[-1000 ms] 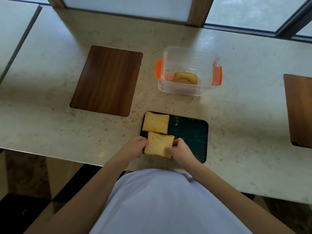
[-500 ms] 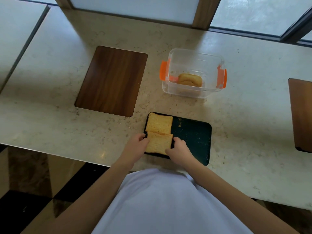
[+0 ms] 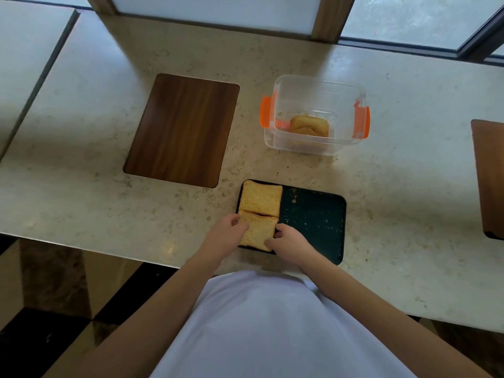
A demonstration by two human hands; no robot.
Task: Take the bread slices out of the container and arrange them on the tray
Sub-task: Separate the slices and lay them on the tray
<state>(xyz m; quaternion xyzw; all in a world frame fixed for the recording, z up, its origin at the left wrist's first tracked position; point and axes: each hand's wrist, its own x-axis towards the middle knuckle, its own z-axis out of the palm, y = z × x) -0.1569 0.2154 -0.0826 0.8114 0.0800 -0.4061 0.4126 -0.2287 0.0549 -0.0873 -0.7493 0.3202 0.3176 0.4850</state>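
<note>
Currently two bread slices lie flat on the dark green tray (image 3: 313, 222), low in the centre of the frame, filling its left end. The far slice (image 3: 261, 198) sits in the tray's upper left corner; the near slice (image 3: 259, 230) lies just below it, their edges touching along a seam that runs roughly left to right, dipping slightly at the right. Both are close to square, so neither has a clear long axis; the pair together forms a column running from the top of the tray to its bottom edge. The near slice is turned slightly clockwise against the far one.

Left hand (image 3: 225, 236) rests at the left edge of the near slice, fingertips curled onto its upper left corner. Right hand (image 3: 289, 242) is at the slice's right edge, thumb and fingers pinching that side. Both hands touch the same slice, which lies on the tray.

Right half of the tray is bare but for scattered crumbs (image 3: 294, 196).

Clear plastic container (image 3: 313, 85) with orange side clips stands open above the tray, centre right of the frame, apart from it. More bread (image 3: 309, 125) lies in its bottom; the count cannot be told.

Beige stone counter (image 3: 81, 186) bears everything. A brown wooden board (image 3: 181, 129) lies left of the container; another board (image 3: 489, 175) is cut off at the right edge.
</note>
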